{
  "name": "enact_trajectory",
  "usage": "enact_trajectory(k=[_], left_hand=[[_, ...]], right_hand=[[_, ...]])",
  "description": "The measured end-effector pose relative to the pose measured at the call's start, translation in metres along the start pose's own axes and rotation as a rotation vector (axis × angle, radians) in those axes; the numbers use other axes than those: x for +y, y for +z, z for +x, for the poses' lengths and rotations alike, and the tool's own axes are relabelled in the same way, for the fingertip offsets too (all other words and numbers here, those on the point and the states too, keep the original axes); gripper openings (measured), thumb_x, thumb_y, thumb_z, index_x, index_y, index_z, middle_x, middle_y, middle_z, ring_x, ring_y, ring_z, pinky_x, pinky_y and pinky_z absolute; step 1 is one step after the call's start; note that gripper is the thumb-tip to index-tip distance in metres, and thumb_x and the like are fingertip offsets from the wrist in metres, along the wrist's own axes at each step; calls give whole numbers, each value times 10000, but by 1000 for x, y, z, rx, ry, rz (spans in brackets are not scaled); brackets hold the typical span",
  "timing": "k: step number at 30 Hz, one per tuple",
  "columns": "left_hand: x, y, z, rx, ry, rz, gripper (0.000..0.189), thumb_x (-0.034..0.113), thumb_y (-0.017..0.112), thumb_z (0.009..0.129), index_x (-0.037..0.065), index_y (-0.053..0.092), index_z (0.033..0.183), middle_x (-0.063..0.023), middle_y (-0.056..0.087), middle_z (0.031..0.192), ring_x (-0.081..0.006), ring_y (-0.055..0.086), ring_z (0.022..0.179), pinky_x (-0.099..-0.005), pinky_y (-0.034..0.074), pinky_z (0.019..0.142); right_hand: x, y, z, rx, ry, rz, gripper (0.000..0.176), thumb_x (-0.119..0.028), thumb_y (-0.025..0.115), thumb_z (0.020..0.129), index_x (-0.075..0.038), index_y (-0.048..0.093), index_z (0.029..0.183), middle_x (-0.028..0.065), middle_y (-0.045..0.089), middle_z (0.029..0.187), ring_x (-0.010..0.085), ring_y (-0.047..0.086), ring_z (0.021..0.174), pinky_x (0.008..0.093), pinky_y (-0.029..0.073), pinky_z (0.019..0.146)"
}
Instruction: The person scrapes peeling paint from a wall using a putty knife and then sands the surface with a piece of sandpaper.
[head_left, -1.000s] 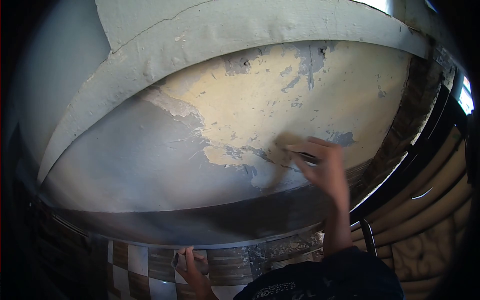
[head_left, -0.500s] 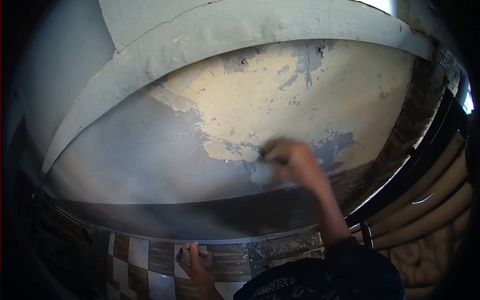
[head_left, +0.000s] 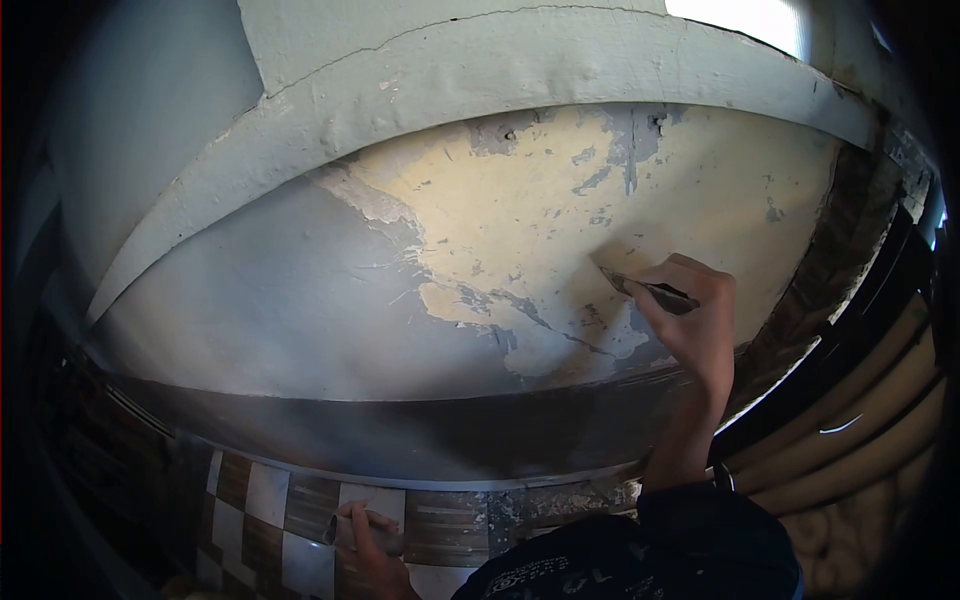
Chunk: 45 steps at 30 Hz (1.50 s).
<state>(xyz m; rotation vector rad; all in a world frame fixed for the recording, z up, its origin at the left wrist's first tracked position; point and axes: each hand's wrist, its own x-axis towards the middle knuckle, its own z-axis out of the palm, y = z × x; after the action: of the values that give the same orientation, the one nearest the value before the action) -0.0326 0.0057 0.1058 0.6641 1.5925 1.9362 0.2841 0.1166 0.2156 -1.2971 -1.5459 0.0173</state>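
- We see the fingers of the right hand [head_left: 695,315] closed together on a thin pointed tool [head_left: 672,297]; its tip is at the yellowish paint [head_left: 540,200] of the wall, but we cannot tell if it is touching.
- We see the fingers of the left hand [head_left: 370,550] clamped around a grey, rounded object [head_left: 389,543], low in the view, near the checked tiles [head_left: 267,495].
- Around the tool, we find grey patches in the yellowish paint; to the left of it lies the smooth grey surface [head_left: 270,290].
- Below the paint we notice a dark band [head_left: 400,430], and above it a pale curved edge [head_left: 450,75].
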Motion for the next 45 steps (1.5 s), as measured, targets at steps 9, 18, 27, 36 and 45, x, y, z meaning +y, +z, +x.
enact_trajectory(k=[9, 18, 27, 36, 45], left_hand=[[6, -2, -5, -43, 28, 19, 146, 194, 535, 875, 62, 499, 926, -26, 451, 627, -113, 443, 573, -272, 419, 575], [7, 7, -8, 24, -10, -27, 134, 181, 537, 874, 64, 507, 932, -27, 454, 620, -119, 447, 561, -270, 425, 574], [3, 10, -16, -89, 51, 34, 121, 143, 531, 845, 29, 516, 886, -34, 464, 580, -138, 475, 535, -259, 411, 544], [-2, 0, -20, -93, 40, 46, 129, 158, 524, 856, 30, 527, 868, -37, 490, 593, -126, 492, 565, -257, 422, 541], [3, 0, -24, -110, 10, 7, 111, 159, 540, 848, 49, 536, 866, -33, 503, 597, -128, 502, 561, -258, 411, 518]], right_hand=[[20, 87, -26, -373, -250, -22, 121, -36, 673, 672, -72, 671, 787, 78, 657, 768, 213, 645, 704, 311, 513, 643], [26, 21, -8, 13, -66, 79, 146, -60, 696, 664, -75, 672, 807, 85, 665, 810, 211, 654, 695, 292, 510, 627], [28, 129, -91, -172, -50, 154, 121, -92, 690, 669, -97, 662, 786, 70, 650, 808, 251, 628, 642, 323, 508, 598], [4, 100, -51, 55, -71, 123, 114, -60, 662, 684, -87, 654, 795, 61, 618, 753, 250, 616, 637, 341, 491, 567], [20, 136, -86, -60, -48, 137, 140, -30, 644, 691, -86, 659, 818, 72, 639, 824, 250, 631, 688, 316, 503, 601]])
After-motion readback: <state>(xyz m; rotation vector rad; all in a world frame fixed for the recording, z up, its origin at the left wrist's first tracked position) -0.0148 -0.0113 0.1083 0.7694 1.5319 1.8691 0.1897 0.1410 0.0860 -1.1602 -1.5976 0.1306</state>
